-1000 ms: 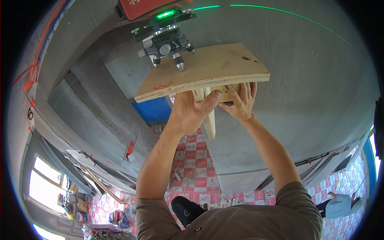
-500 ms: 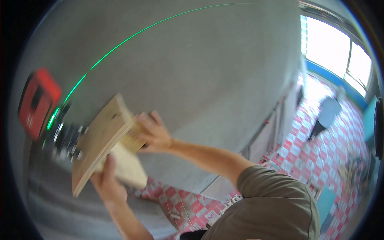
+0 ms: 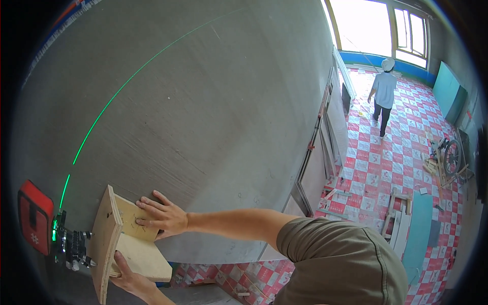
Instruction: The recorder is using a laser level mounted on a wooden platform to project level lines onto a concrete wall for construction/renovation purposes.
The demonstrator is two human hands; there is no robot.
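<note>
A plywood bracket [image 3: 138, 251], made of boards joined at angles, is held against the grey wall at the lower left. My left hand [image 3: 131, 280] grips its near edge, thumb on top and the other fingers mostly hidden behind the wood. My right hand [image 3: 165, 215] lies with fingers spread on the board along the wall, some fingertips reaching past its edge. On the bracket's left side sits a black and silver adjustable mount [image 3: 76, 248]. Beyond the mount is a red and black laser level [image 3: 35, 217], and a green line [image 3: 113, 99] curves up the wall.
Panels [image 3: 315, 170] lean along the wall. Red-and-white checkered sheeting [image 3: 363, 178] covers the floor. A person [image 3: 385, 94] in a white hard hat walks near the windows. Teal boards [image 3: 418, 236], timber pieces and a wheel [image 3: 451, 157] are at the right.
The bracket, laser level and both hands now appear lower in the view, which has shifted. My right hand's fingers have gone from curled at the board's edge to spread on it.
</note>
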